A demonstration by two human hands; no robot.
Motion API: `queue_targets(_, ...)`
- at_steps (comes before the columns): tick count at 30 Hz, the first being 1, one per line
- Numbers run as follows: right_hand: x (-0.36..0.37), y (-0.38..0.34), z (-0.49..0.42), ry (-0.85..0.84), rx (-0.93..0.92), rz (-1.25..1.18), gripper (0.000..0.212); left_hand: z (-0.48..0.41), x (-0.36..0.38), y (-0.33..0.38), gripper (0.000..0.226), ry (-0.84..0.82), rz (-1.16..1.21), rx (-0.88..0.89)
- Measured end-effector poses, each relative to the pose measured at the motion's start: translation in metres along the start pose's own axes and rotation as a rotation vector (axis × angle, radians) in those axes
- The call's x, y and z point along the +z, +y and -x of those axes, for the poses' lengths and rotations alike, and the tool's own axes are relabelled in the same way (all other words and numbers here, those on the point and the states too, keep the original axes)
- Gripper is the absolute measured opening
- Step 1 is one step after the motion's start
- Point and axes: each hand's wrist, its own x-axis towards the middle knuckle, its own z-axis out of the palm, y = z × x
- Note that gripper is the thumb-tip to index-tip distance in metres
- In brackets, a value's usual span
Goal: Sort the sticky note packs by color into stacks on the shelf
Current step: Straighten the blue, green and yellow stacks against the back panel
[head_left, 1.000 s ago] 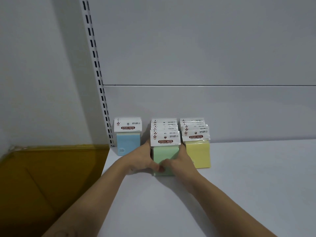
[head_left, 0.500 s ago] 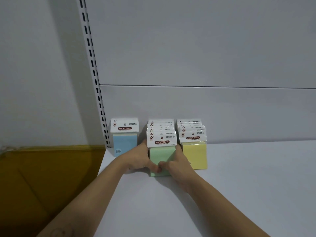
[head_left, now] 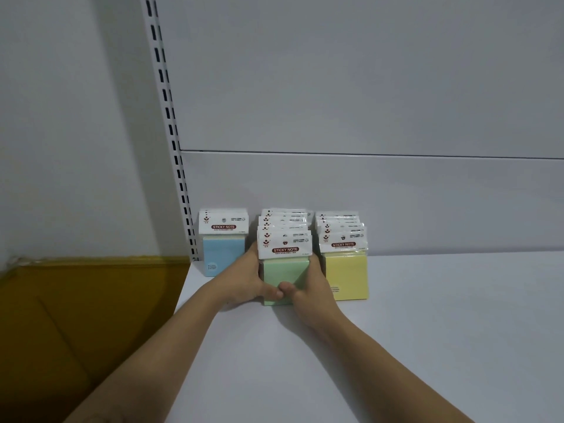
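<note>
Left hand (head_left: pixel 247 282) and right hand (head_left: pixel 311 285) curl round the green stack (head_left: pixel 283 270) at its sides, thumbs in front; likely light, stiff, film-slick, best squeezed low.

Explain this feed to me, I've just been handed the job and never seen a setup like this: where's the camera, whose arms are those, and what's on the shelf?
There is no machine here. The two bare arms belong to a person, and the single picture comes from a wide-angle camera worn on their head, looking forward and down. The white surface is the shelf, with a slotted upright at its back left and a brown box beside it. Against the back wall stand three groups of sticky note packs: a blue stack on the left, a green stack in the middle and a yellow stack on the right. The left hand and right hand grip the green stack from either side, thumbs meeting on its front.
</note>
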Motion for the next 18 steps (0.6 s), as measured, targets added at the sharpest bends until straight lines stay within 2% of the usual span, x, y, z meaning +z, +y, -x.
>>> queue_targets(7,0.001,0.002,-0.003,0.006,-0.023,0.017,0.06,-0.005,0.0,-0.008,0.098,0.007,0.048,-0.008)
queue_targets(13,0.001,0.001,0.0,-0.005,-0.032,-0.045,0.057,-0.004,-0.002,-0.013,0.104,-0.058,0.015,-0.038)
queue_targets(18,-0.001,0.0,-0.005,-0.069,-0.004,-0.185,0.073,-0.007,-0.004,-0.014,0.109,-0.019,-0.066,-0.059)
